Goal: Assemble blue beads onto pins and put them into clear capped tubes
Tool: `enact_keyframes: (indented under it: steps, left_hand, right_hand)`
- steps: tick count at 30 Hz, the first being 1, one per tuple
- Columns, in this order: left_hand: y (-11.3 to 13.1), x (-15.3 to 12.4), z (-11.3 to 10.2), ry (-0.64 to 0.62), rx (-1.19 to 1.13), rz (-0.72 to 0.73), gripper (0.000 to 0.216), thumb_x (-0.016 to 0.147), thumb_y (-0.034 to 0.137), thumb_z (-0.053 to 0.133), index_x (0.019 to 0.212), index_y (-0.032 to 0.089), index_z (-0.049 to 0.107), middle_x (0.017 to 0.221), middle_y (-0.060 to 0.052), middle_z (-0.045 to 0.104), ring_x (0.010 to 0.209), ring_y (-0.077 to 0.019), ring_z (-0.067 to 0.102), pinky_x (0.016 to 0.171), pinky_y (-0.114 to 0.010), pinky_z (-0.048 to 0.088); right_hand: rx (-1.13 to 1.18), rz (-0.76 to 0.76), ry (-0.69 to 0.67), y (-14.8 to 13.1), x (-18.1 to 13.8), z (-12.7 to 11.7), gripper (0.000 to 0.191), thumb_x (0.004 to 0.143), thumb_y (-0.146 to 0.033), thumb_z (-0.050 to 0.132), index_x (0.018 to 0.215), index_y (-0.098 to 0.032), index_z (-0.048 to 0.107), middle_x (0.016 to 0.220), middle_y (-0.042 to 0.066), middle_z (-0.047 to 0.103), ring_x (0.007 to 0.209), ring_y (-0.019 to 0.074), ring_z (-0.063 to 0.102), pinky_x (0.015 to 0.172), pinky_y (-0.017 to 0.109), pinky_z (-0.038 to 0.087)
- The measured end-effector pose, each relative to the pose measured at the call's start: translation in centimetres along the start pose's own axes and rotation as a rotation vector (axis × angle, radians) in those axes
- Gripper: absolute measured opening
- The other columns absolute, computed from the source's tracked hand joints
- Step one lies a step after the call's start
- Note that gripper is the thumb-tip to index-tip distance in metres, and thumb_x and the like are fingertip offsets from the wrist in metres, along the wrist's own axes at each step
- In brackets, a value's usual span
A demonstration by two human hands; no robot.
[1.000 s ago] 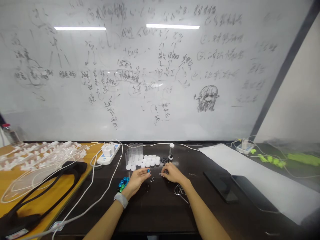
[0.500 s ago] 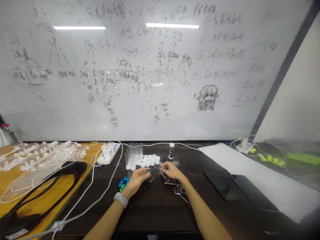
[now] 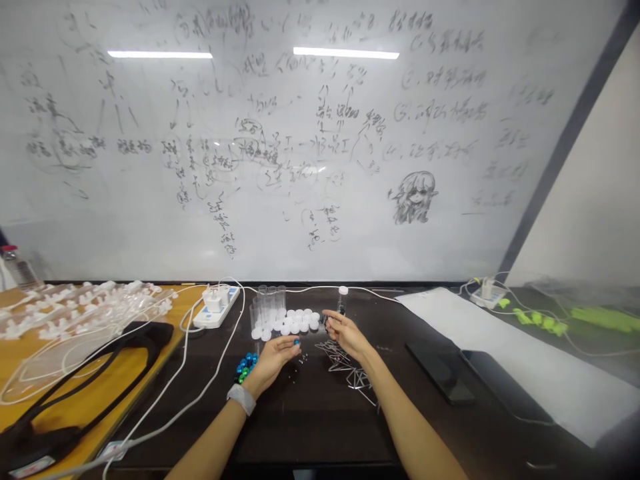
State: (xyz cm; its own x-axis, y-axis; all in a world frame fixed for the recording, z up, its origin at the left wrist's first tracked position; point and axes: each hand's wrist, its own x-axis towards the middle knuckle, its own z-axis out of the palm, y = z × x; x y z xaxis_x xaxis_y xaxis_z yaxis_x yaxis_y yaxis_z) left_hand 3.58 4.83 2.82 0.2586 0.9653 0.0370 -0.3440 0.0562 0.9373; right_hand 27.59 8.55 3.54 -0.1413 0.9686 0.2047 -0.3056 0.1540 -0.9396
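My left hand (image 3: 274, 360) pinches a small shiny blue ball (image 3: 297, 342) between thumb and fingertips. A cluster of similar blue and green balls (image 3: 246, 365) lies beside its wrist. To the right, my right hand (image 3: 347, 335) hovers over a patch of tiny black pieces, mostly hidden behind it, with index finger stretched out and thumb apart. Just behind its fingers stands a clear tube with a white cap (image 3: 343, 291). Thin metal sticks (image 3: 361, 380) lie tangled below the right hand. Tiny bits (image 3: 303, 359) are scattered between both hands.
Clear tubes (image 3: 270, 305) and white caps (image 3: 299, 322) stand behind the hands. A white power strip (image 3: 217, 308) and cables lie to the left, beside bagged white parts (image 3: 85, 310). On the right are two phones (image 3: 440, 372) and a white sheet (image 3: 500, 347).
My right hand has risen slightly away from the table, and its fingers have spread from a closer pinch. My left hand keeps its place with the blue ball.
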Motion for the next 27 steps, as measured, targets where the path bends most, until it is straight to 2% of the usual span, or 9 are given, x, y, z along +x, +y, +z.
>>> enact_keyframes:
  steps: [3,5,11,13,15,17,22,27]
  left_hand:
    - [0.0,0.0,0.0,-0.008,0.006,0.002,0.045,0.055,0.027,0.093,0.094,0.014,0.076,0.087,-0.008,0.076,0.084,-0.0198,0.071,0.089,-0.034,0.052]
    - [-0.1,0.0,-0.1,-0.013,0.015,0.003,0.045,0.056,0.028,0.092,0.095,0.013,0.076,0.087,-0.008,0.076,0.083,-0.0197,0.071,0.088,-0.033,0.052]
    - [-0.4,0.0,0.0,-0.024,0.099,0.04,0.042,0.06,0.031,0.09,0.096,0.013,0.076,0.084,-0.008,0.076,0.081,-0.0203,0.07,0.085,-0.034,0.053]
    - [-0.3,0.0,0.1,-0.048,0.139,0.072,0.04,0.062,0.032,0.088,0.096,0.013,0.076,0.094,-0.011,0.076,0.083,-0.0214,0.071,0.085,-0.035,0.053]
    - [-0.3,-0.2,0.2,-0.119,0.156,0.089,0.036,0.063,0.031,0.088,0.094,0.014,0.076,0.113,-0.014,0.073,0.091,-0.0238,0.07,0.086,-0.035,0.053]
    - [-0.2,-0.4,0.3,-0.193,0.168,0.083,0.034,0.063,0.029,0.088,0.091,0.014,0.076,0.121,-0.015,0.07,0.095,-0.0255,0.07,0.087,-0.035,0.053]
    - [-0.2,-0.7,0.3,-0.225,0.234,0.059,0.036,0.067,0.032,0.086,0.096,0.013,0.076,0.098,-0.013,0.077,0.087,-0.0246,0.072,0.087,-0.036,0.052]
    - [-0.3,-0.6,0.1,-0.226,0.272,0.051,0.037,0.067,0.034,0.085,0.096,0.013,0.076,0.099,-0.014,0.077,0.09,-0.0259,0.071,0.087,-0.036,0.052]
  right_hand:
    - [0.117,0.051,-0.018,-0.4,-0.3,0.3,0.038,0.068,-0.041,0.083,0.095,-0.016,0.071,0.069,-0.001,0.055,0.058,0.0088,0.044,0.05,0.021,0.031]
    - [0.129,0.06,-0.021,-0.4,-0.4,0.5,0.035,0.068,-0.04,0.084,0.091,-0.015,0.072,0.068,-0.001,0.056,0.058,0.0091,0.046,0.052,0.022,0.034]
    - [0.207,0.092,-0.091,0.2,-0.9,1.9,0.036,0.071,-0.033,0.084,0.099,-0.015,0.071,0.073,0.0,0.062,0.065,0.0108,0.056,0.065,0.024,0.045]
    - [0.253,0.116,-0.112,0.5,-1.2,2.9,0.034,0.073,-0.032,0.083,0.1,-0.015,0.071,0.075,0.001,0.063,0.067,0.0109,0.058,0.068,0.024,0.047]
    - [0.286,0.139,-0.134,0.8,-1.5,4.0,0.033,0.074,-0.032,0.082,0.099,-0.014,0.072,0.077,0.002,0.065,0.069,0.0112,0.059,0.07,0.024,0.047]
    - [0.294,0.156,-0.148,1.2,-1.7,4.9,0.032,0.074,-0.032,0.082,0.098,-0.014,0.072,0.078,0.003,0.065,0.069,0.0116,0.059,0.07,0.024,0.047]
    - [0.167,0.124,-0.133,1.7,-1.8,5.9,0.033,0.073,-0.04,0.081,0.093,-0.015,0.073,0.077,0.003,0.065,0.059,0.009,0.051,0.058,0.023,0.041]
    - [-0.112,0.015,-0.136,1.8,-1.9,6.0,0.036,0.078,-0.05,0.074,0.084,-0.015,0.072,0.067,-0.001,0.061,0.05,0.0069,0.04,0.048,0.023,0.028]
